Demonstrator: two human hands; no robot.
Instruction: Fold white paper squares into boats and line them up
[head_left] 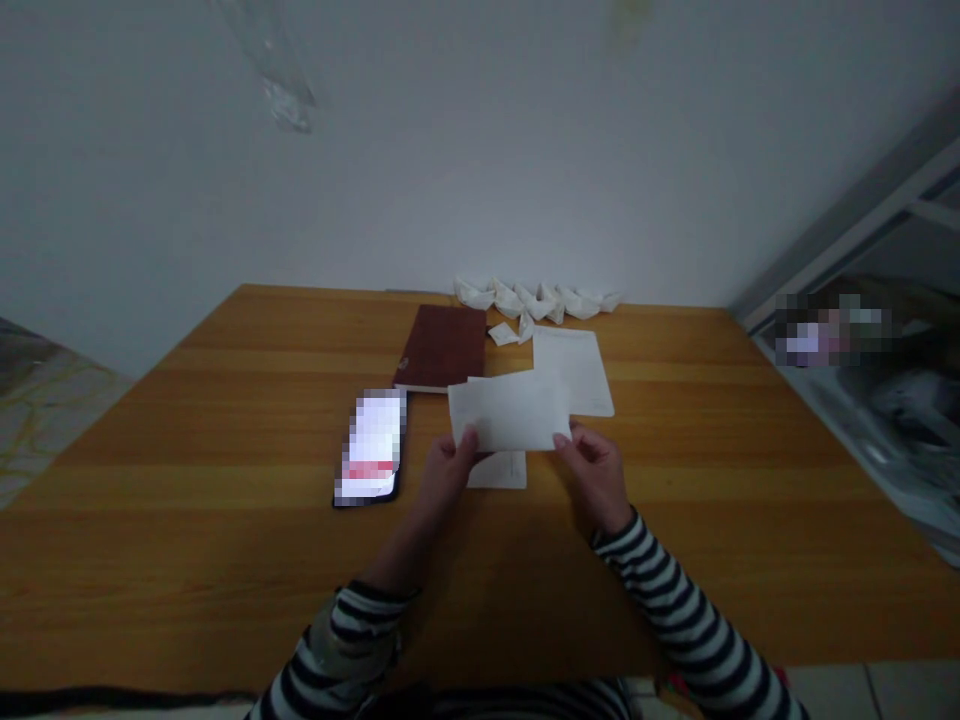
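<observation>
Left hand (448, 475) and right hand (592, 470) pinching near corners of paper sheet (510, 410), holding it above table (225, 545). Slackening pinch risking sheet dropping onto paper slip (497, 470). Sheet edge crowding book (441, 348); wide swing risking knocking phone (371, 447) or paper boats (536, 300).

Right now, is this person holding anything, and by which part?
The left hand and right hand hold white paper by its near corners.

a dark red book (441, 348) and a blurred phone (370, 446) — both on the wooden table (187, 520)
</observation>
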